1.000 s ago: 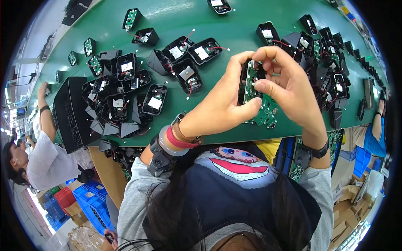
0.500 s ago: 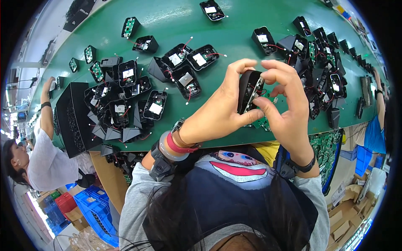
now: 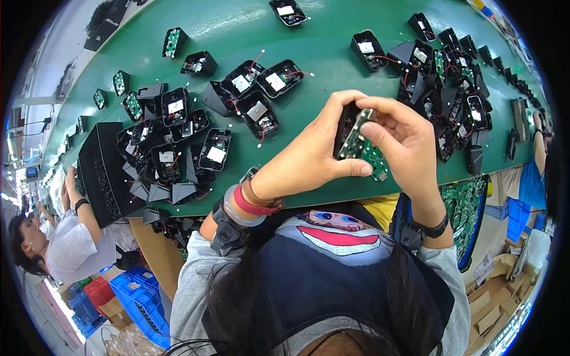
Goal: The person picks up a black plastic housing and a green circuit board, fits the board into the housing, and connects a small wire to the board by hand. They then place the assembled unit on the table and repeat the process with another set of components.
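Observation:
In front of me, above the bench's near side, my left hand (image 3: 320,145) is wrapped round a black plastic housing (image 3: 343,127), tilted on edge. A narrow green circuit board (image 3: 355,136) with light parts along it lies at the housing's open side. My right hand (image 3: 409,142) pinches that board between thumb and fingers at its upper end. How far the board sits inside the housing cannot be made out. Just beneath my hands, more green circuit board (image 3: 375,161) shows on the bench, partly covered by my fingers.
Black housings with boards and red wires (image 3: 169,160) are heaped on the left of the green bench (image 3: 323,53), with another heap (image 3: 460,89) on the right. A black bin (image 3: 101,172) stands at the left edge. Circuit boards fill a tray (image 3: 460,219) near my right elbow. Co-workers (image 3: 74,237) flank me.
The housing has turned so the board's face shows more, and my right thumb has moved up onto the board. The left co-worker's arm has drawn back toward the black bin. The view has shifted slightly.

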Demonstrator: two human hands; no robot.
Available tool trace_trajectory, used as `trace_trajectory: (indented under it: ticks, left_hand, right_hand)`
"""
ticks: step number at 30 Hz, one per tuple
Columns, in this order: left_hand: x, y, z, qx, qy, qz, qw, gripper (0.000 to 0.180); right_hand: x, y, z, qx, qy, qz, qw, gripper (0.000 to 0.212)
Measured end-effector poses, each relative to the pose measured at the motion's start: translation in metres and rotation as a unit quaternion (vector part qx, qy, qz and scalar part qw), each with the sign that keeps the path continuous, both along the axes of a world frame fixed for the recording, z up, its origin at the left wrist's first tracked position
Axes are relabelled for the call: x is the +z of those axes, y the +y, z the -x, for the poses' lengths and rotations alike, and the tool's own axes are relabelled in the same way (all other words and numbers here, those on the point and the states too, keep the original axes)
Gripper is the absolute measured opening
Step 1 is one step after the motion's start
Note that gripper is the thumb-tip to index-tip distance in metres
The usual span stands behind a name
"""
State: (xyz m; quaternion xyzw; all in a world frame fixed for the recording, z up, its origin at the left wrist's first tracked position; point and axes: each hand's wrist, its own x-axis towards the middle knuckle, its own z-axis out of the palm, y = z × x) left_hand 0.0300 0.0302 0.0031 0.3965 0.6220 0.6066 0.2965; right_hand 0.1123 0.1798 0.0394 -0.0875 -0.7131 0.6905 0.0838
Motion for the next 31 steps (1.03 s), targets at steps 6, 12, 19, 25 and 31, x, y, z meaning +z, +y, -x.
trace_trajectory:
  ticks: [6,12,19,25,31]
  left_hand:
    - [0.002,0.001,0.004,-0.001,0.013,-0.013,1.000,0.079]
    - [0.006,-0.001,0.007,0.013,-0.144,-0.006,0.990,0.062]
    - [0.013,-0.002,0.009,0.016,-0.245,-0.055,0.968,0.061]
    - [0.002,0.000,0.007,0.016,-0.209,-0.086,0.974,0.060]
    - [0.009,0.000,0.004,0.007,-0.233,-0.043,0.972,0.063]
  right_hand:
    - [-0.003,0.001,0.009,0.011,-0.023,-0.048,0.999,0.031]
    - [-0.012,0.009,0.021,-0.055,-0.020,-0.258,0.964,0.045]
    - [-0.019,0.007,0.007,0.069,-0.062,0.136,0.986,0.046]
    - [-0.022,-0.005,0.005,0.052,-0.034,0.082,0.995,0.048]
    - [-0.018,-0.003,0.004,0.076,-0.036,0.114,0.990,0.044]
